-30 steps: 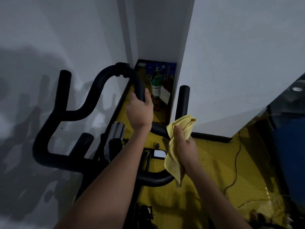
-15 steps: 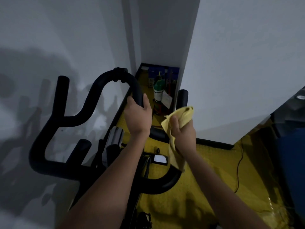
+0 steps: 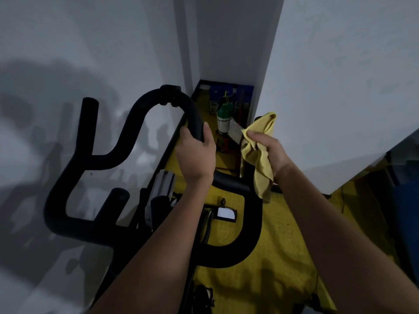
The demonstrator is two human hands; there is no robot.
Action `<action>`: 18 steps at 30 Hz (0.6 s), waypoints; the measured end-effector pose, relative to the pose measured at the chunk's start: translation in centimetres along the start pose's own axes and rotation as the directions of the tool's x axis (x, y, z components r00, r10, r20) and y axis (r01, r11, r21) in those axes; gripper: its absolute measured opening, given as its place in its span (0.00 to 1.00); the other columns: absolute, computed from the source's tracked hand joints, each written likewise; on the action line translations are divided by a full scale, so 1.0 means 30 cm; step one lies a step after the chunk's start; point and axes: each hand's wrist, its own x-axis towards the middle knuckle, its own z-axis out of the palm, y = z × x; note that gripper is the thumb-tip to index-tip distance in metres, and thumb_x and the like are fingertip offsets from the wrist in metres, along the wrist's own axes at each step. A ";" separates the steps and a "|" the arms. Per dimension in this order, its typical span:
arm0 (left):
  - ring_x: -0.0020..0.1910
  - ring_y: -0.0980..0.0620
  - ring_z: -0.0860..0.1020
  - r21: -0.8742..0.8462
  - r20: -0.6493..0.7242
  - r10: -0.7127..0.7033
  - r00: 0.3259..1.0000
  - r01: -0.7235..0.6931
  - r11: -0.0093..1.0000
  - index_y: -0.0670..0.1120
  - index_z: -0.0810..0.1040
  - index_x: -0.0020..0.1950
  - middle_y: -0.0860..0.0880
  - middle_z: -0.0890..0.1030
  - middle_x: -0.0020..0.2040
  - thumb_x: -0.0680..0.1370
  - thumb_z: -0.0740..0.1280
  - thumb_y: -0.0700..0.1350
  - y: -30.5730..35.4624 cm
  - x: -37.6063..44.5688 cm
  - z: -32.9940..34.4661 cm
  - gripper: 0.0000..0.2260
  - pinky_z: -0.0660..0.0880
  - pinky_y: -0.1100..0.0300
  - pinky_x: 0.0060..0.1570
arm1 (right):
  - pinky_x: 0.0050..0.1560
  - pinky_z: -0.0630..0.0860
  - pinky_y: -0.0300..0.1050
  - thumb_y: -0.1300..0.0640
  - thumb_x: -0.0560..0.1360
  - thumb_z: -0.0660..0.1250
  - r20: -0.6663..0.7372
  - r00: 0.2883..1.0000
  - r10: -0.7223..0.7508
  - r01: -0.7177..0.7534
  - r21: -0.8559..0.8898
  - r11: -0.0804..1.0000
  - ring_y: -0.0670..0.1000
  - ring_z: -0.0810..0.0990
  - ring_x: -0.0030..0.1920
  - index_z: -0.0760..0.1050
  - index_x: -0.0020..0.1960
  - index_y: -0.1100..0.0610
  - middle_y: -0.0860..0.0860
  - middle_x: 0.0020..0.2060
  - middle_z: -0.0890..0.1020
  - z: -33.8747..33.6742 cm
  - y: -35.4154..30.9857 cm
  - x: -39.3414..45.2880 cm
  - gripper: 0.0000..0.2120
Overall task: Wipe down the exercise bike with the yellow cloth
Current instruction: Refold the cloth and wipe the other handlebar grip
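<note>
Yellow cloth (image 3: 260, 155) now higher up handlebar (image 3: 254, 223), in right hand (image 3: 272, 150).

A small, dim workout corner, likely in a home: the exercise bike (image 3: 145, 196) stands on yellow flooring (image 3: 267, 264) tight against plain white walls (image 3: 340, 75). Beyond its handlebars, a narrow nook stores a green bottle (image 3: 224, 118) and blue boxes (image 3: 243, 92).

green bottle (image 3: 225, 118) in alcove | yellow floor (image 3: 267, 257) | white walls (image 3: 340, 75)
</note>
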 end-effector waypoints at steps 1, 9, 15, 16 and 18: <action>0.27 0.58 0.76 0.000 -0.003 0.002 1.000 -0.002 1.000 0.44 0.73 0.47 0.51 0.77 0.33 0.80 0.62 0.58 0.001 0.001 0.001 0.17 0.68 0.66 0.22 | 0.35 0.78 0.39 0.55 0.79 0.67 -0.022 0.999 -0.029 0.028 -0.023 0.999 0.48 0.79 0.32 0.80 0.40 0.57 0.51 0.32 0.81 0.003 0.009 -0.004 0.11; 0.27 0.57 0.74 0.027 0.018 0.020 1.000 -0.021 0.999 0.43 0.73 0.47 0.49 0.77 0.33 0.81 0.61 0.59 0.009 -0.033 -0.013 0.19 0.63 0.66 0.22 | 0.43 0.79 0.44 0.32 0.77 0.62 -0.294 0.954 -0.054 -0.034 -0.288 0.957 0.51 0.84 0.46 0.80 0.57 0.53 0.52 0.47 0.85 0.009 0.228 -0.232 0.26; 0.26 0.58 0.74 0.018 0.032 0.016 0.999 -0.016 1.000 0.43 0.73 0.46 0.50 0.76 0.33 0.81 0.62 0.59 0.015 -0.044 -0.021 0.18 0.61 0.70 0.19 | 0.49 0.84 0.51 0.37 0.79 0.63 -0.327 0.944 -0.041 -0.030 -0.208 0.978 0.52 0.85 0.46 0.76 0.57 0.51 0.51 0.46 0.86 0.046 0.383 -0.429 0.18; 0.26 0.58 0.74 0.019 0.034 0.014 0.999 -0.015 1.000 0.43 0.72 0.46 0.50 0.76 0.33 0.81 0.61 0.59 0.016 -0.045 -0.022 0.18 0.62 0.69 0.19 | 0.53 0.82 0.54 0.37 0.78 0.63 -0.356 0.933 -0.050 -0.034 -0.226 0.973 0.52 0.85 0.49 0.76 0.58 0.50 0.51 0.48 0.85 0.051 0.405 -0.441 0.18; 0.26 0.57 0.75 0.016 0.036 0.013 0.999 -0.014 1.000 0.43 0.73 0.47 0.49 0.77 0.33 0.81 0.61 0.59 0.017 -0.043 -0.019 0.18 0.62 0.69 0.20 | 0.55 0.81 0.54 0.37 0.78 0.63 -0.410 0.908 -0.084 -0.025 -0.253 0.967 0.51 0.84 0.50 0.76 0.59 0.50 0.49 0.48 0.85 0.057 0.422 -0.441 0.19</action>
